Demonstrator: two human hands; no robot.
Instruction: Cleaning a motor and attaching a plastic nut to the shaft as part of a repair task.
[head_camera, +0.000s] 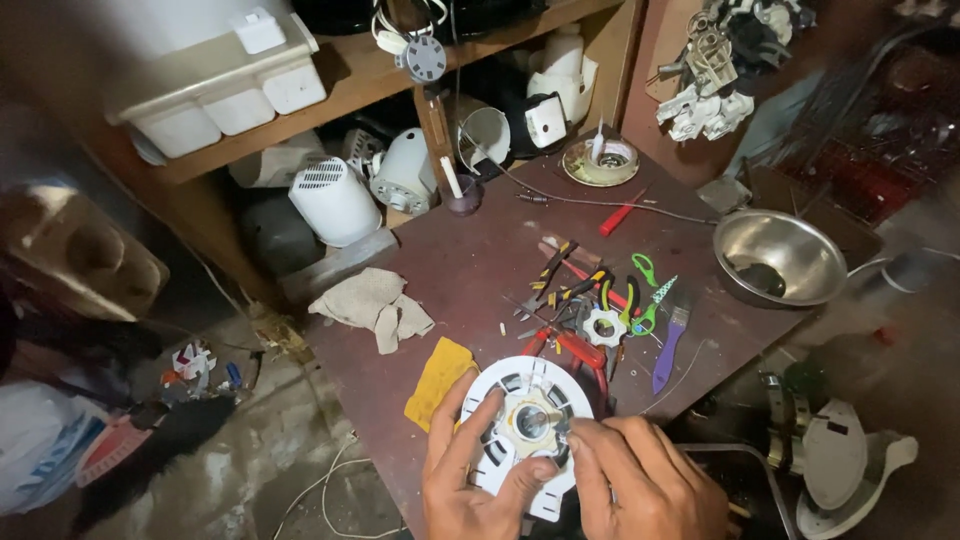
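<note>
Over cluttered table (470, 260), hands (560, 480) grip white disc (530, 420).

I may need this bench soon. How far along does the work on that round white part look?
Done: the round white part is off any appliance, with tools already laid out on the table. In hand: the left hand grips its rim while the right hand works at its metal hub. Left: nothing is reassembled; a white toothed piece lies loose among the tools.

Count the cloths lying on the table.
2: a crumpled beige rag near the table's left edge, and a folded yellow cloth just beside the white round part the hands hold.
</note>
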